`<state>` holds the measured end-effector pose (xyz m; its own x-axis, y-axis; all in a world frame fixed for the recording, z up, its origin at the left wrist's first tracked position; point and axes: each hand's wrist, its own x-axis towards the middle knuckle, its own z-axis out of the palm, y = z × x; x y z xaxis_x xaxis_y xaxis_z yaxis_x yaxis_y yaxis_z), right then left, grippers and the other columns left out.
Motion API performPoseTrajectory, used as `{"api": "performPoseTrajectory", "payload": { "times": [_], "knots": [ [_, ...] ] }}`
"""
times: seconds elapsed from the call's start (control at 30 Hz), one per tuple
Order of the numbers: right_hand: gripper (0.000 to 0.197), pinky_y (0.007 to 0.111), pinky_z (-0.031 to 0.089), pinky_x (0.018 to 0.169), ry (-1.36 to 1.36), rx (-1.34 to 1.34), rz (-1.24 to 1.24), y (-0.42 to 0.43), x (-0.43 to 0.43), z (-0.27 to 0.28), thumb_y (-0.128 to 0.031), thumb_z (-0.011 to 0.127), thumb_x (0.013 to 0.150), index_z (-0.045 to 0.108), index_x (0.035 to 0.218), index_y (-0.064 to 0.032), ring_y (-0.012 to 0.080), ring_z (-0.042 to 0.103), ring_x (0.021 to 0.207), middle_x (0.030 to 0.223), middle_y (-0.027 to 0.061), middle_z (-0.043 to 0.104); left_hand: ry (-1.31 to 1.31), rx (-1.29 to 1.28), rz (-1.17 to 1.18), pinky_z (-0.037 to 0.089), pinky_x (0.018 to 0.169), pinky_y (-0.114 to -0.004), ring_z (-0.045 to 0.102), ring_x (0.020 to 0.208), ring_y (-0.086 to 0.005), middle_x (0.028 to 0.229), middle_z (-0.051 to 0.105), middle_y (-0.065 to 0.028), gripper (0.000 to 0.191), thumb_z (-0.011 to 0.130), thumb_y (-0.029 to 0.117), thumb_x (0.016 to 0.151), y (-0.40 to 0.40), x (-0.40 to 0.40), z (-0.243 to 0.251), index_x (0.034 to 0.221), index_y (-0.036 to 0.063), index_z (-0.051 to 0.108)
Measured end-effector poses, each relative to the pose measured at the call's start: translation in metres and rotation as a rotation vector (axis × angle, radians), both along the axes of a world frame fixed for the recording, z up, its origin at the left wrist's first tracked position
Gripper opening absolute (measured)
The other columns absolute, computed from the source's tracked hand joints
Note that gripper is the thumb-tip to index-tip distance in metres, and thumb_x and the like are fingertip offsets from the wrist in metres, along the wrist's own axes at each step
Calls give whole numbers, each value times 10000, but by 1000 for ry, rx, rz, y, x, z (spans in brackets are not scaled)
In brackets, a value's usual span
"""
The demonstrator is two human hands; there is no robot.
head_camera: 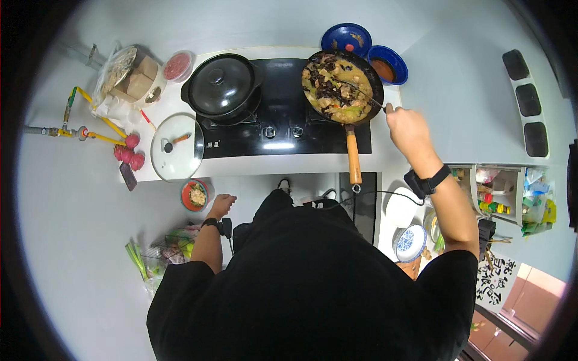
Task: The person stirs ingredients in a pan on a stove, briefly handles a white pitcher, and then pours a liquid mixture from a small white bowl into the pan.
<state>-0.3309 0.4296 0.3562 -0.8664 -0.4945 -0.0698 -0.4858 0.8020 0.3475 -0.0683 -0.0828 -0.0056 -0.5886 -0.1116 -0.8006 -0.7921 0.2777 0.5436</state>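
Observation:
My right hand [408, 128] grips the handle of a cooking spatula [368, 95], whose head is sunk in the food. That food [336, 90], a stew of meat chunks, dark fungus and green pieces, fills a black wok [378, 88] on the right burner. The wok's wooden handle [354, 155] points towards me, past the counter edge. My left hand [221, 206] hangs by my side below the counter with nothing visible in it, its fingers loosely apart. Near it is a red bowl [184, 198] holding pale and green food.
A lidded black pot [221, 85] stands on the left of the gas hob [282, 108]. A glass lid [176, 155] overhangs the counter edge. Behind the wok are a blue lid [338, 36] and a blue bowl [399, 58] with brown liquid. A cable [388, 192] runs to my right wrist.

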Motion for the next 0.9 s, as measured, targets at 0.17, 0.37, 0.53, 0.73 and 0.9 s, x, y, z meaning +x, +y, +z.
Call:
{"api": "performPoseTrajectory", "payload": {
  "times": [0.17, 0.37, 0.53, 0.73, 0.9],
  "knots": [
    [402, 388, 591, 634, 14, 11, -78, 7, 40, -12, -44, 601, 830, 642, 1219, 49, 304, 726, 697, 857, 152, 714, -34, -22, -18, 395, 457, -297, 503, 543, -133, 646, 540, -25, 310, 680, 353, 847, -10, 2, -6, 797, 47, 678],
    [419, 415, 583, 639, 28, -150, -276, 26, 74, 9, -131, 621, 875, 651, 1292, -148, 334, 699, 694, 889, 123, 678, 1, -29, -42, 401, 459, -304, 505, 538, -133, 657, 546, -22, 316, 684, 358, 840, -17, -1, -16, 818, 43, 697],
    [353, 461, 525, 651, 40, -380, -336, 52, 93, 54, -158, 652, 837, 717, 1184, -163, 360, 655, 725, 805, 143, 635, 10, -20, -33, 356, 436, -277, 481, 516, -109, 634, 521, 4, 276, 695, 308, 859, -10, -9, -7, 779, 47, 658],
    [338, 464, 537, 684, -106, -344, -366, 44, 101, 67, -140, 662, 808, 740, 1135, -174, 364, 664, 763, 819, 144, 655, -7, -27, -43, 398, 456, -299, 494, 529, -123, 654, 543, -7, 306, 685, 346, 845, -11, -5, -9, 809, 43, 693],
    [308, 476, 565, 719, -153, -236, -262, 23, 71, 15, -83, 643, 809, 716, 1103, -139, 360, 689, 810, 855, 159, 680, -10, -39, -52, 403, 457, -303, 505, 535, -130, 648, 548, -16, 308, 683, 339, 844, -17, 1, -16, 810, 33, 695]
  ]
}}
